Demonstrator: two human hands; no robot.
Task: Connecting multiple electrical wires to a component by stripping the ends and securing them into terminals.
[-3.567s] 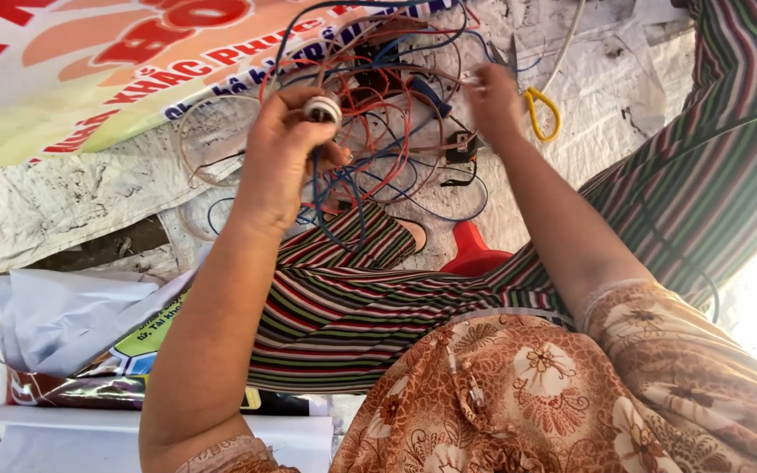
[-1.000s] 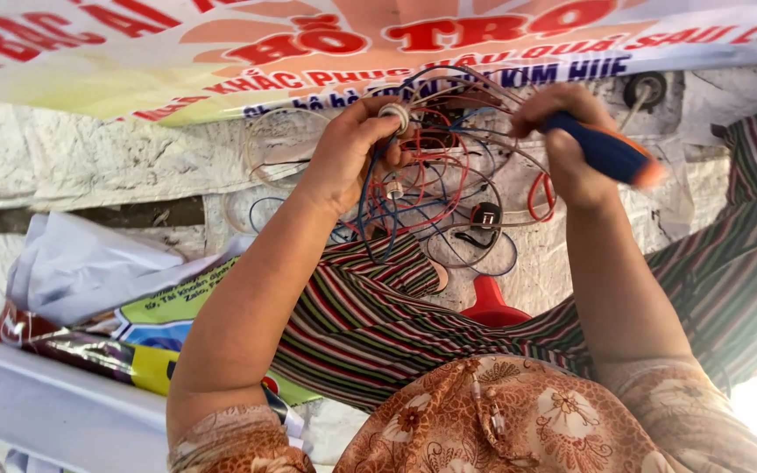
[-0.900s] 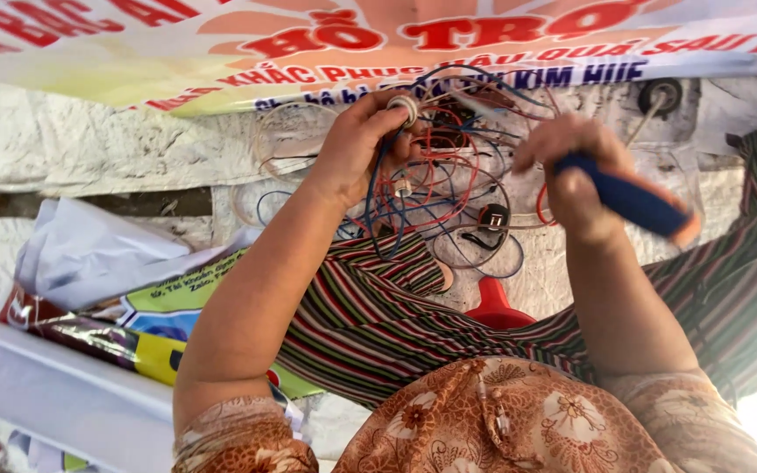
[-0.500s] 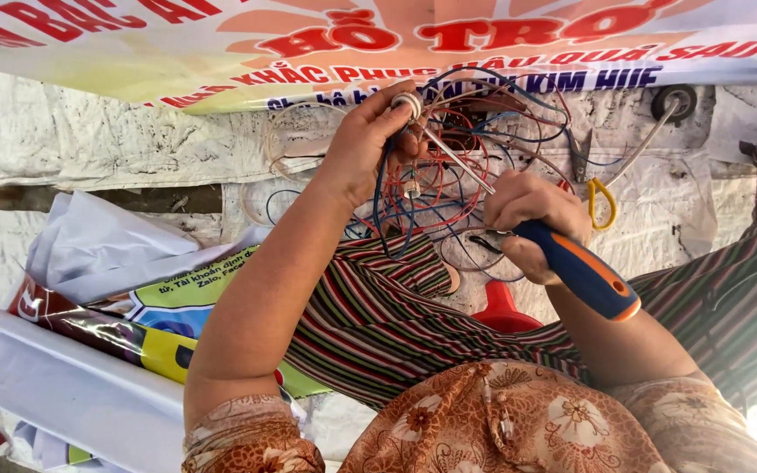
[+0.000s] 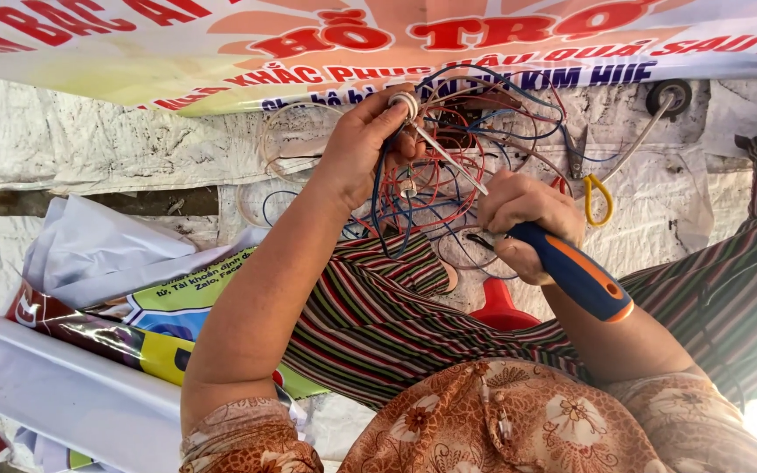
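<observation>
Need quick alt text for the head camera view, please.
The right hand holds a blue-and-orange screwdriver, tip at a small white part pinched in the left hand. Tangled red and blue wires hang below.

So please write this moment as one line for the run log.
left hand: pinches small white part | right hand: grips screwdriver, tip at white part | tangled wires hang beneath | red funnel below
</observation>
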